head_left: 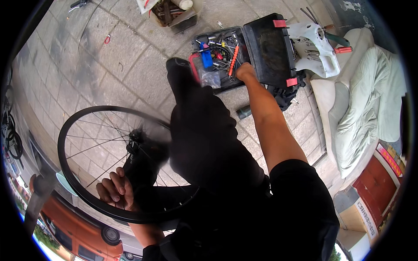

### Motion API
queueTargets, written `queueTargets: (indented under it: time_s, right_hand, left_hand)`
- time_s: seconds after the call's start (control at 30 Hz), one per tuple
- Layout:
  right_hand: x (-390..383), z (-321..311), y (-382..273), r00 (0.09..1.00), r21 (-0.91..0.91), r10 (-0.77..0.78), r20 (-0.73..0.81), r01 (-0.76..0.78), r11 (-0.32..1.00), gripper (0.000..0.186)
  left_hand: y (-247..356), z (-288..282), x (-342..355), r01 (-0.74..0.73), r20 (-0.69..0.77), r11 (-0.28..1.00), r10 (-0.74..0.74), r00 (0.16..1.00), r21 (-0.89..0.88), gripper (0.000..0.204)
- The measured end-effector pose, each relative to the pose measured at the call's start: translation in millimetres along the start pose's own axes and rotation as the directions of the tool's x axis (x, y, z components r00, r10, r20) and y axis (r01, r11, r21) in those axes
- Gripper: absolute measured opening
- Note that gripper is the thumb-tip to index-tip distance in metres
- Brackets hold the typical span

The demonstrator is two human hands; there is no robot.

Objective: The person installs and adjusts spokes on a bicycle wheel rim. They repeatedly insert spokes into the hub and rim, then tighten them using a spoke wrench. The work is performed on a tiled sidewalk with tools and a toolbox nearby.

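Observation:
My left hand [116, 190] has its fingers curled over the lower rim of a black bicycle wheel [69, 163], which leans against my leg. Thin spokes run to a dark hub [137, 138] with a cogged part. Reaching forward, my right hand [245, 71] is at the near right side of an open black toolbox [224, 90]. Its fingertips are hidden, so I cannot see what they touch. Close beside that hand lies an orange-red rod-shaped tool [234, 61]. The box also holds a blue item [205, 55], a clear plastic bag [210, 79] and several metal tools.
The toolbox lid [269, 50] lies opened to the right, next to a white plastic piece [324, 50] carrying tools. A dark green cylinder [244, 112] lies on the paving. Beyond stands a bin [180, 27] of metal parts. Pale green fabric [365, 108] drapes at right; an orange car [74, 224] is behind left.

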State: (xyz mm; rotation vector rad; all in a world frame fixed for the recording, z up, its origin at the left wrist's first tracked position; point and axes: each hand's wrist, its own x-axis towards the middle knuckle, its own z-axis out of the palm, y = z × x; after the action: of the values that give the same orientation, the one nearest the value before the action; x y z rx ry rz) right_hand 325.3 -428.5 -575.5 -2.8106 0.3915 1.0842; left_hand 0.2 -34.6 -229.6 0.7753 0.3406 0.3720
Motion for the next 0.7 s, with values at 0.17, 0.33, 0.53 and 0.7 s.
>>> queueTargets:
  time_s: [0.17, 0.33, 0.53, 0.7]
  right_hand:
    - [-19, -3, -8, 0.995, -0.018, 0.100, -0.024, -0.100, 0.995, 0.044]
    - [-6, 8, -11, 0.989, -0.036, 0.133, -0.059, -0.135, 0.990, 0.039]
    - [-26, -1, -14, 0.996, -0.102, 0.054, -0.064, -0.060, 0.993, 0.031]
    - [-27, 2, -18, 0.990, -0.091, 0.109, -0.087, -0.117, 0.989, 0.031]
  left_hand:
    - [0, -5, 2, 0.012, 0.024, 1.000, -0.012, 1.000, 0.003, 0.032]
    - [-2, -2, 2, 0.000, 0.025, 1.000, 0.000, 1.000, 0.003, 0.030]
    - [-4, 2, 6, -0.007, 0.021, 1.000, 0.007, 1.000, 0.023, 0.024]
    - [-4, 5, 6, -0.029, 0.025, 1.000, 0.029, 0.999, -0.010, 0.014]
